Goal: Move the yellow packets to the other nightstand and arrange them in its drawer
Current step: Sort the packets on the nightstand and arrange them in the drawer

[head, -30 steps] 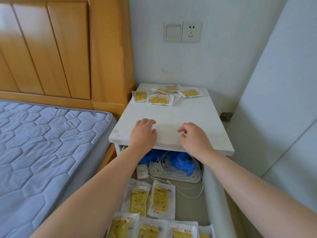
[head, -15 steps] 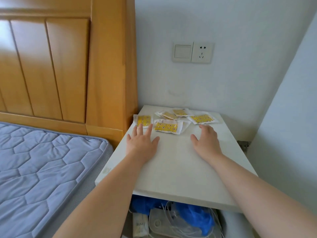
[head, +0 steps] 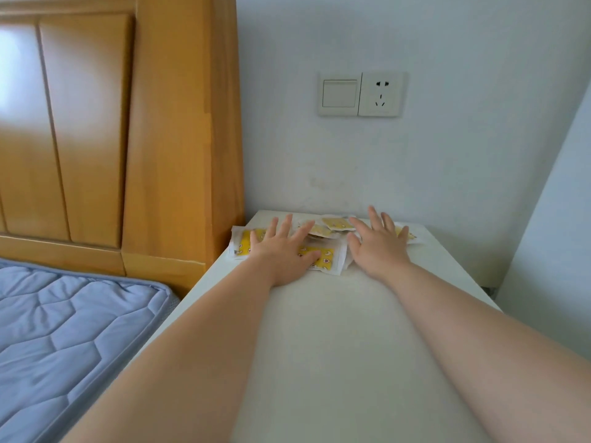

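Both hands lie flat with fingers spread, neither grip closed on anything. The left hand [head: 281, 251] presses palm-down across the yellow packets [head: 323, 255], its fingers over one at the nightstand's far left corner and its thumb on the packet just right of it. The right hand [head: 379, 243] covers the packets toward one o'clock, fingertips reaching almost to the wall; one packet's edge peeks out past its little finger.

Half a second ago both hands rested short of the pile, palms on the bare white top, with all the packets showing beyond the fingertips. They have since slid forward toward twelve o'clock — onto the packets. The packets themselves look to be about where they were, bunched along the back edge of the nightstand [head: 335, 346].

The view has changed too: a second ago the open drawer with more packets, a blue cloth and white cables showed below the front edge, and none of it is in view now — only the top surface and both forearms.

At nine o'clock stands the wooden headboard [head: 128, 139], with the blue quilted mattress [head: 64, 330] below it. On the wall at twelve o'clock sit a switch and a socket [head: 361, 94].
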